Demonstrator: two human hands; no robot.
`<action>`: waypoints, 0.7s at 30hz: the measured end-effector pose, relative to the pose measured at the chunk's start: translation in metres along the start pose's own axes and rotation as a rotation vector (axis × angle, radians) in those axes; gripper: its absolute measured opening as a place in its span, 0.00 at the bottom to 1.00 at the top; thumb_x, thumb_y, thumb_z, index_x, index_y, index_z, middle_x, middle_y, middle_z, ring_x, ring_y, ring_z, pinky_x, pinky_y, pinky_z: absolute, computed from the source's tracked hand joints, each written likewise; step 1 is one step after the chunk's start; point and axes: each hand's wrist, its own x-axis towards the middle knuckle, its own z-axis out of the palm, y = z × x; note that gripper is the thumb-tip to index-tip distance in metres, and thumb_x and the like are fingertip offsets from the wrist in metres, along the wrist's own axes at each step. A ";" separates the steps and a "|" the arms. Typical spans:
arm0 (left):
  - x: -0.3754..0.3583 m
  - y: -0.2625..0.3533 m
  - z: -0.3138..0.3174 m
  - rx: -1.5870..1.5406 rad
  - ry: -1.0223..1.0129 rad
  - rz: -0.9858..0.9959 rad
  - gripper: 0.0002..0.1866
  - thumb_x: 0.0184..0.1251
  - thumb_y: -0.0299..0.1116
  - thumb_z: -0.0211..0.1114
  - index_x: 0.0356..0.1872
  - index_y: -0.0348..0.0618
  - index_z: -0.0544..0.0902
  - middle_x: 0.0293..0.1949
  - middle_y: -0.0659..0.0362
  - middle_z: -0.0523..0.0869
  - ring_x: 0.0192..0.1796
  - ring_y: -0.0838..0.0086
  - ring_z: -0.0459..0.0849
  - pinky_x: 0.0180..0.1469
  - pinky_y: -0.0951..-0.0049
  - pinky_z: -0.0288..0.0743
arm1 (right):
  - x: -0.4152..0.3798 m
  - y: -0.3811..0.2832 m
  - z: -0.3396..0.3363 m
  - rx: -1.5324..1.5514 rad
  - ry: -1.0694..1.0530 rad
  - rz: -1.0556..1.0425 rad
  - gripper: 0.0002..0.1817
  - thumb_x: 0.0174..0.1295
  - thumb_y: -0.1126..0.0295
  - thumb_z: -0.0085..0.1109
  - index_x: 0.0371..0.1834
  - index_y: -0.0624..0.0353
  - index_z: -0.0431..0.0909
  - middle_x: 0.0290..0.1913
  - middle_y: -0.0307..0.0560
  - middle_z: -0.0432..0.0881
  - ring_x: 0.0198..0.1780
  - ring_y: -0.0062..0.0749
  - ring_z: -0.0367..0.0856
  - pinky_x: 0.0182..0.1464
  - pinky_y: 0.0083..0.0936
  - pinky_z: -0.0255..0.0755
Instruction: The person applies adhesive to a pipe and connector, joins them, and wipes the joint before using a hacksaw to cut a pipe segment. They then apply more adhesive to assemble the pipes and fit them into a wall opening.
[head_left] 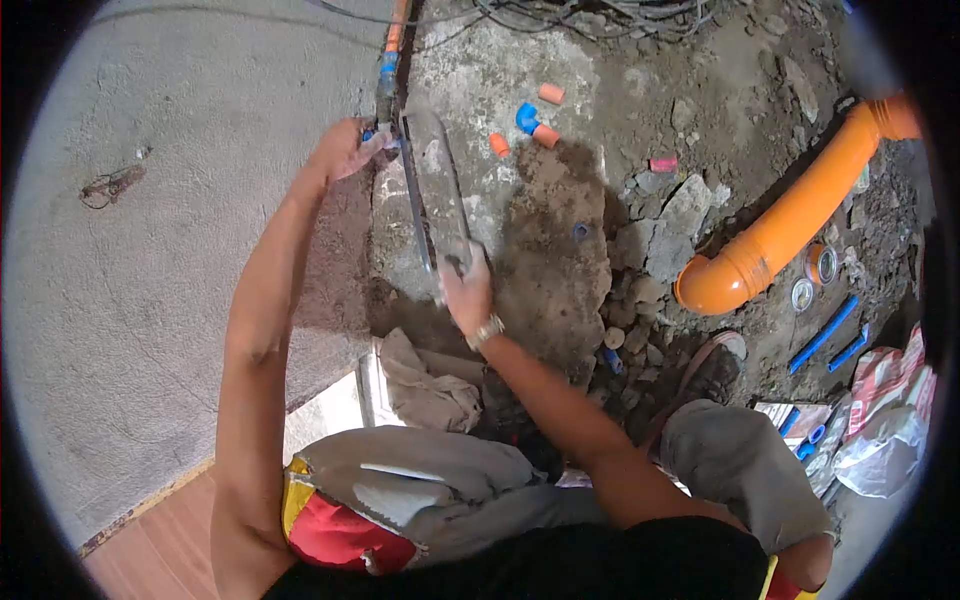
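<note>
My right hand (467, 286) is wrapped round the handle end of a hacksaw (452, 175), whose frame points away from me along the wall. The far end of the saw overlaps the pipe by my left hand. My left hand (350, 152) is closed on the lower part of a pipe (389, 66) with orange and blue sections that runs along the wall's foot. A bit of blue shows between its fingers. To the right of the saw lie a blue elbow fitting (527, 119) and short orange pipe pieces (551, 94).
A grey plastered wall (180, 220) stands at left. A large orange drain pipe (790, 225) lies over rubble (668, 225) at right, near blue pipe offcuts (824, 335) and a plastic bag (884, 455). Grey cables (570, 15) coil at the top; a cloth sack (425, 385) lies by my knees.
</note>
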 end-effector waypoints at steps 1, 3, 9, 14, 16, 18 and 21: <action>-0.005 -0.001 0.006 -0.098 0.020 0.038 0.23 0.73 0.50 0.64 0.41 0.34 0.86 0.32 0.41 0.87 0.35 0.56 0.86 0.43 0.58 0.78 | 0.021 0.000 0.015 0.013 0.021 -0.117 0.19 0.65 0.72 0.63 0.58 0.61 0.74 0.32 0.46 0.82 0.29 0.28 0.80 0.31 0.31 0.74; -0.009 0.002 0.008 -0.074 0.005 0.000 0.23 0.73 0.49 0.64 0.41 0.34 0.86 0.31 0.41 0.86 0.34 0.56 0.85 0.42 0.57 0.78 | 0.040 0.001 0.028 0.034 0.043 -0.219 0.18 0.67 0.74 0.61 0.59 0.60 0.72 0.28 0.40 0.79 0.21 0.20 0.75 0.20 0.25 0.70; 0.000 0.000 0.004 0.030 -0.010 -0.103 0.22 0.73 0.48 0.64 0.41 0.34 0.86 0.28 0.43 0.83 0.31 0.54 0.79 0.41 0.56 0.76 | -0.019 -0.022 0.008 0.215 -0.038 0.010 0.19 0.68 0.74 0.61 0.60 0.62 0.70 0.26 0.39 0.78 0.20 0.20 0.74 0.20 0.25 0.72; 0.000 -0.011 0.009 -0.014 -0.021 -0.050 0.23 0.73 0.50 0.65 0.42 0.35 0.86 0.28 0.42 0.83 0.30 0.52 0.80 0.41 0.56 0.77 | 0.028 0.002 0.044 0.068 0.087 -0.096 0.17 0.65 0.73 0.62 0.56 0.60 0.72 0.34 0.47 0.82 0.27 0.30 0.79 0.29 0.32 0.75; -0.003 -0.006 0.008 -0.013 -0.016 -0.041 0.23 0.72 0.51 0.65 0.42 0.35 0.86 0.28 0.42 0.83 0.31 0.52 0.80 0.41 0.56 0.77 | 0.044 -0.016 0.047 0.062 0.074 -0.127 0.18 0.65 0.73 0.63 0.57 0.60 0.72 0.34 0.48 0.82 0.27 0.31 0.79 0.29 0.33 0.75; -0.003 0.006 0.003 0.052 0.000 -0.067 0.25 0.72 0.52 0.66 0.40 0.34 0.85 0.28 0.42 0.83 0.31 0.52 0.81 0.41 0.56 0.77 | 0.050 -0.035 0.040 0.039 0.067 -0.188 0.19 0.65 0.73 0.63 0.58 0.61 0.71 0.34 0.48 0.81 0.27 0.32 0.79 0.30 0.34 0.76; 0.005 -0.013 0.005 0.256 -0.124 -0.103 0.26 0.70 0.54 0.67 0.39 0.33 0.85 0.28 0.42 0.84 0.31 0.52 0.81 0.40 0.55 0.76 | 0.005 -0.040 0.021 0.224 -0.018 0.031 0.16 0.68 0.72 0.63 0.55 0.62 0.72 0.30 0.40 0.79 0.24 0.20 0.75 0.24 0.25 0.71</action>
